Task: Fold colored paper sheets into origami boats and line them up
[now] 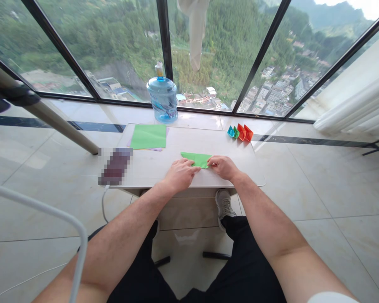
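Note:
A folded piece of green paper (196,158) lies on the small white table (151,168) near its front edge, with a long straight upper side and a slanted left corner. My left hand (181,171) rests on its lower left part, fingers stretched out and pressing it against the tabletop. At the right end, my right hand (223,166) pinches the paper's edge between thumb and curled fingers. The underside of the paper and the palms are hidden.
A stack of square paper sheets (149,136), green on top, lies at the back left. Several small folded paper pieces (241,133) stand back right. A pixelated phone-like object (115,166) with a cable sits left. Behind the table stands a blue water jug (162,99).

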